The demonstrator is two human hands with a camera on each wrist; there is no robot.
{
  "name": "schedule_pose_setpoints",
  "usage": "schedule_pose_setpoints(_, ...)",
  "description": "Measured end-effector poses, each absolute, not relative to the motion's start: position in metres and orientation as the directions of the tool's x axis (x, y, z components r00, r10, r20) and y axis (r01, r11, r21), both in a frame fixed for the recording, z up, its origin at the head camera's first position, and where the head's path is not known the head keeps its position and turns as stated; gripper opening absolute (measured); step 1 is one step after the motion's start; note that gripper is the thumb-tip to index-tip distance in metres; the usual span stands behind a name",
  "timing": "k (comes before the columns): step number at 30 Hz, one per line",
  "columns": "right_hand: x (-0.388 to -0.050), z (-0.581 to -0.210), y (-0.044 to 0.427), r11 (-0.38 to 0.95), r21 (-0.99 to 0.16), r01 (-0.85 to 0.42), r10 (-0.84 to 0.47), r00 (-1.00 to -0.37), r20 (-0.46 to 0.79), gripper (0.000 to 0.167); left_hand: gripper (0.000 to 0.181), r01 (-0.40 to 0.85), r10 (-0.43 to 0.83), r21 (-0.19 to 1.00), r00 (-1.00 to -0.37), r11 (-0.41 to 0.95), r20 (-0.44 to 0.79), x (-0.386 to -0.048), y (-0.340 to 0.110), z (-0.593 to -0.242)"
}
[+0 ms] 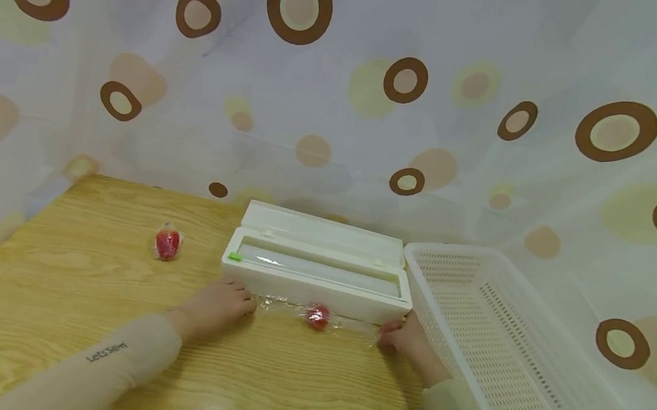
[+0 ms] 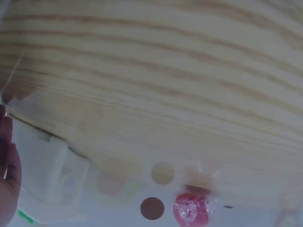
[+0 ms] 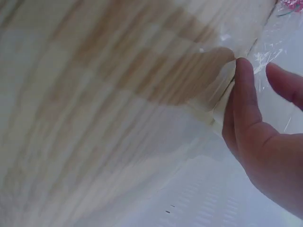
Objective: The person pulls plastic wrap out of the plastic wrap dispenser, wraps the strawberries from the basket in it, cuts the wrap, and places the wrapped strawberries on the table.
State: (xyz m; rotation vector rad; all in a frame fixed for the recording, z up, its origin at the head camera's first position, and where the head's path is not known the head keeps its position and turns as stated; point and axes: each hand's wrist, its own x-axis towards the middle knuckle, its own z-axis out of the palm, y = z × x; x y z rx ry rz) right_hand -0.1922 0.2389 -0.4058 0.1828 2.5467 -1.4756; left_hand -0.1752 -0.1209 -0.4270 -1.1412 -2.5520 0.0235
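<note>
On the table, a small red fruit [image 1: 318, 317] lies on a strip of clear cling film [image 1: 352, 325] along the front of a long white film dispenser box [image 1: 314, 289]. The box's lid stands open, and a pale roll [image 1: 322, 270] lies inside. My left hand [image 1: 217, 308] touches the film's left end, its fingers partly cut off in the left wrist view. At the right end my right hand [image 1: 410, 346] touches the film with extended fingers; its thumb [image 3: 286, 84] stands apart from them. Another red fruit [image 1: 167, 244], wrapped in film, sits farther left.
A white perforated plastic basket [image 1: 531, 317] stands at the right, close to the dispenser's right end. A green slider [image 1: 234, 257] sits on the box's left front corner. Behind the wooden table [image 1: 59, 285] hangs a patterned curtain [image 1: 337, 113].
</note>
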Motion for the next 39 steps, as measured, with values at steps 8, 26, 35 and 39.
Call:
schedule_pose_setpoints(8,-0.183,-0.39,0.24,0.691,-0.694,0.202,0.075,-0.975,-0.209,0.076,0.015,0.62,0.576,0.177,-0.78,0.765,0.245,-0.172,-0.102,-0.415)
schedule_pose_setpoints(26,-0.158,-0.39,0.18,0.935,0.028,-0.354,-0.347,-0.893,0.285,0.027,0.011,0.598,0.534,0.149,-0.783,0.787,0.319,-0.187,0.001,-0.416)
schedule_pose_setpoints(35,-0.165,-0.402,0.174,0.935,-0.098,-0.34,-0.326,-0.936,0.135,0.02,0.017,0.562,0.526,0.118,-0.817,0.819,0.238,-0.183,0.002,-0.422)
schedule_pose_setpoints(39,-0.165,-0.399,0.171,0.932,-0.099,-0.349,-0.332,-0.931,0.152,0.02,0.032,0.469,0.446,0.383,-0.882,0.796,0.154,-0.183,-0.001,-0.419)
